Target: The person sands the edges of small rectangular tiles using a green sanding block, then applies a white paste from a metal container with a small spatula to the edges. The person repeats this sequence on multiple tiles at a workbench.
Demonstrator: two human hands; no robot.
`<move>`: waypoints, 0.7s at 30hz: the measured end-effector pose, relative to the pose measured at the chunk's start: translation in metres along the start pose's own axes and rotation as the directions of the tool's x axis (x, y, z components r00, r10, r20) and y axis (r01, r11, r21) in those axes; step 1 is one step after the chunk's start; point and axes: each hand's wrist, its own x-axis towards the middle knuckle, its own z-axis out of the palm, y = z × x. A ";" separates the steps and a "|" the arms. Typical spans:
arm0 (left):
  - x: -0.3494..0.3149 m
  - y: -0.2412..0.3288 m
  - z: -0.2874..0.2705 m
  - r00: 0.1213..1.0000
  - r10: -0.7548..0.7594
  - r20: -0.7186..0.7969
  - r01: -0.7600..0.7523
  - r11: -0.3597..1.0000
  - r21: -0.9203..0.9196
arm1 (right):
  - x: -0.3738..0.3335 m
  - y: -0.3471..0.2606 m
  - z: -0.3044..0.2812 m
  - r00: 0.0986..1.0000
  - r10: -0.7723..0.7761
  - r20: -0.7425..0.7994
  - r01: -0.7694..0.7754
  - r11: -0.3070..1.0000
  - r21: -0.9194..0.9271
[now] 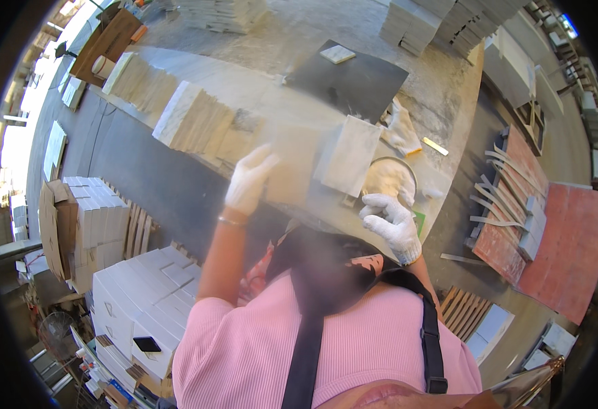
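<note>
Where a round, dark-rimmed container (412, 174) sits, presumably for access, the white-gloved right hand (393, 223) curls, grip indeterminable; white-gloved left hand (250, 181) open.

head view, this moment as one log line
left hand: gloved, open, near tile stack | right hand: gloved, curled, near bowl | pale block: on table

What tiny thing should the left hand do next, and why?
Maybe the left hand should reach for the row of pale slabs, I'd guess, because it looks open, nothing shows in it, and it is close to the row's near end.
</note>
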 end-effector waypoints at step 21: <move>0.031 -0.012 0.017 0.982 0.188 0.018 -0.157 0.758 0.633 | 0.011 0.018 -0.009 0.949 0.203 -0.241 -0.204 0.979 0.023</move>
